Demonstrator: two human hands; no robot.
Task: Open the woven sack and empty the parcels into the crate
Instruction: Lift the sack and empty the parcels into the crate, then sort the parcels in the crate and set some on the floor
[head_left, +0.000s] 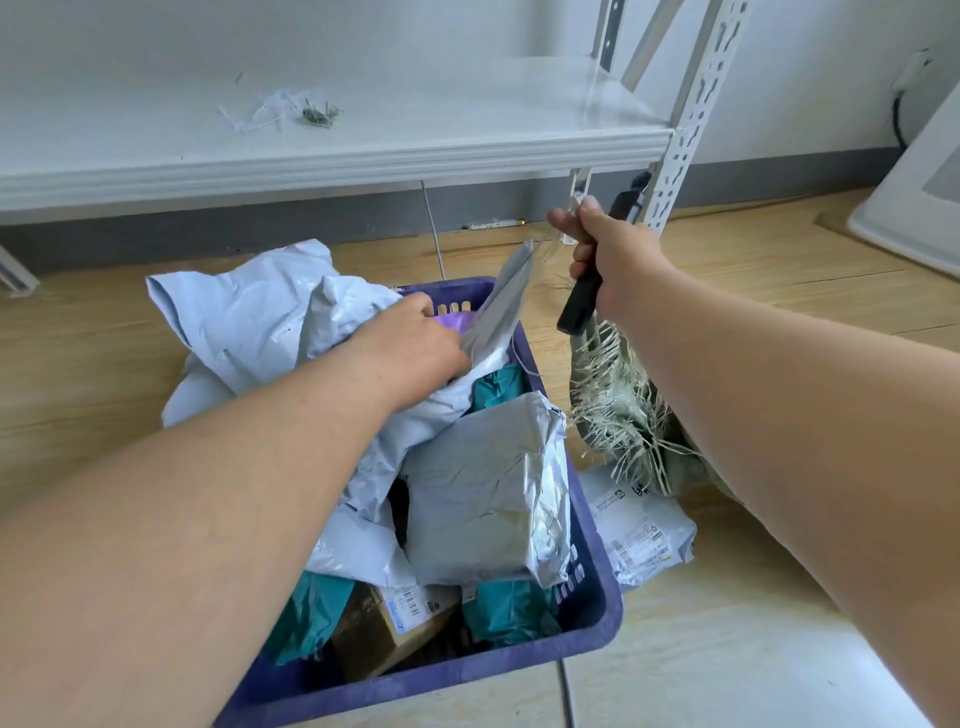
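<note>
A purple plastic crate (592, 613) sits on the floor, filled with parcels: grey and white poly mailers (483, 499), teal bags (311, 608) and a cardboard box (384, 629). My left hand (415, 343) grips a flat grey mailer (504, 301) at the crate's far end. My right hand (602, 254) holds a black-handled cutter (582, 301) together with thin strands of the woven sack. The frayed greenish woven sack (618, 410) hangs right of the crate, below that hand.
One labelled white parcel (639, 525) lies on the floor just right of the crate. A white metal shelf (332, 161) with shredded scraps runs across the back, its upright (680, 150) beside my right hand. A white bin corner (914, 208) stands far right.
</note>
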